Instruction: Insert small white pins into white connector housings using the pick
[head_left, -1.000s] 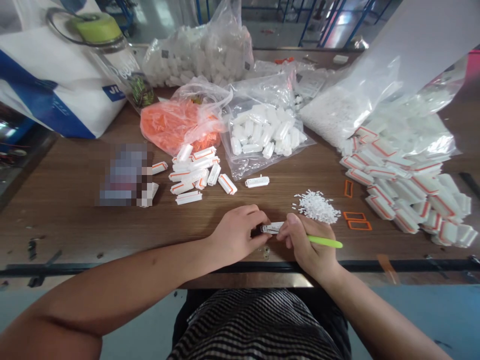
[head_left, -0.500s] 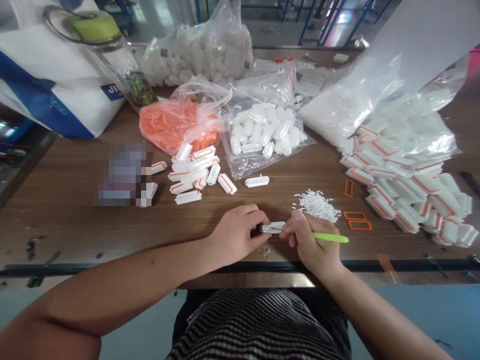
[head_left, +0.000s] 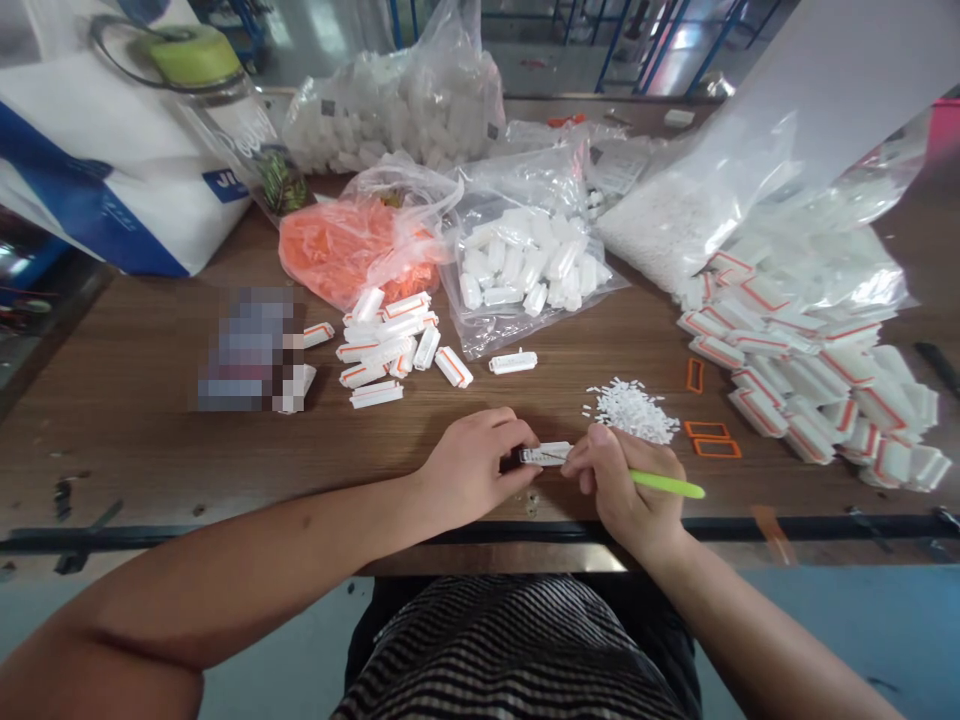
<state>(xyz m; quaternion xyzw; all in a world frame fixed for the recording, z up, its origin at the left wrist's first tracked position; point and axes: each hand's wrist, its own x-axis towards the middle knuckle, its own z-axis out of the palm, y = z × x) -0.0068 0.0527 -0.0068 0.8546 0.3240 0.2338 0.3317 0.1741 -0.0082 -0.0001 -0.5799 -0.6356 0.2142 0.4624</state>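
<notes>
My left hand (head_left: 480, 462) pinches the left end of a white plastic connector housing (head_left: 546, 454) at the table's front edge. A row of small slots shows along its upper face. Held like a pen in my right hand (head_left: 630, 485) is a thin pick with a lime-green handle (head_left: 667, 484). Its fine tip reaches over the housing's slots; whether it touches cannot be made out. Just beyond my right hand lies a heap of tiny white pins (head_left: 636, 412). Three orange rectangular frames (head_left: 717, 449) rest to the right of that heap.
Finished-looking white housings with orange rims lie piled at left (head_left: 386, 345) and right (head_left: 832, 385). Behind stand a bag of white housings (head_left: 525, 262), a bag of orange parts (head_left: 352, 245), a bag of white bits (head_left: 675, 215) and a green-lidded bottle (head_left: 195, 55).
The pick's handle has shifted slightly right and down as my right hand tilts it. My left hand keeps its hold on the housing.
</notes>
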